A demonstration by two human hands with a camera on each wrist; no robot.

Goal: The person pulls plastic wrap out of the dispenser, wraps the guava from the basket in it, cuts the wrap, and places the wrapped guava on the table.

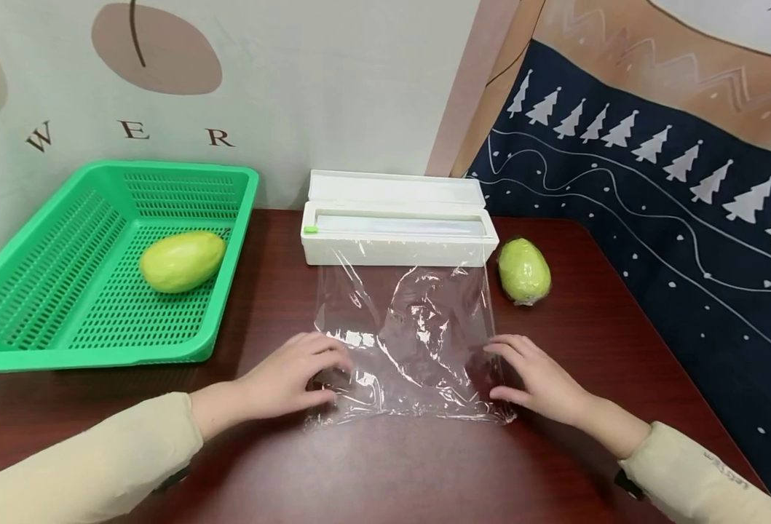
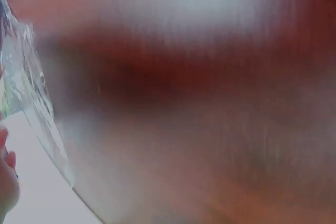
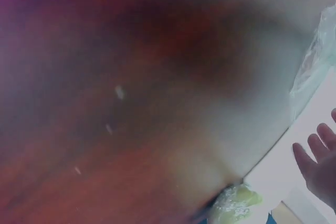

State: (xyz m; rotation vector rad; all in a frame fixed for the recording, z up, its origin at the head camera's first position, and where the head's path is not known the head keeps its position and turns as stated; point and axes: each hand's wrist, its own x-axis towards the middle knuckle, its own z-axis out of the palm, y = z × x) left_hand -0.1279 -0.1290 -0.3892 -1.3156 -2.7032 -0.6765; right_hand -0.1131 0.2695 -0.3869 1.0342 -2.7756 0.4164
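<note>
A sheet of clear cling film runs forward from a white dispenser box and lies over the table, wrinkled along its near end. My left hand is at the film's near left corner, fingers loosely bent and overlapping its edge. Beside the right edge is my right hand, its fingers spread and relaxed. In the right wrist view, those fingers show apart from the film, with nothing between them. Right of the box sits a yellow-green oval fruit wrapped in film.
At the left stands a green plastic basket with an unwrapped yellow-green fruit inside. The box's lid is raised at the back, with a small green slider on its left. Printed cloths hang behind and to the right of the brown table.
</note>
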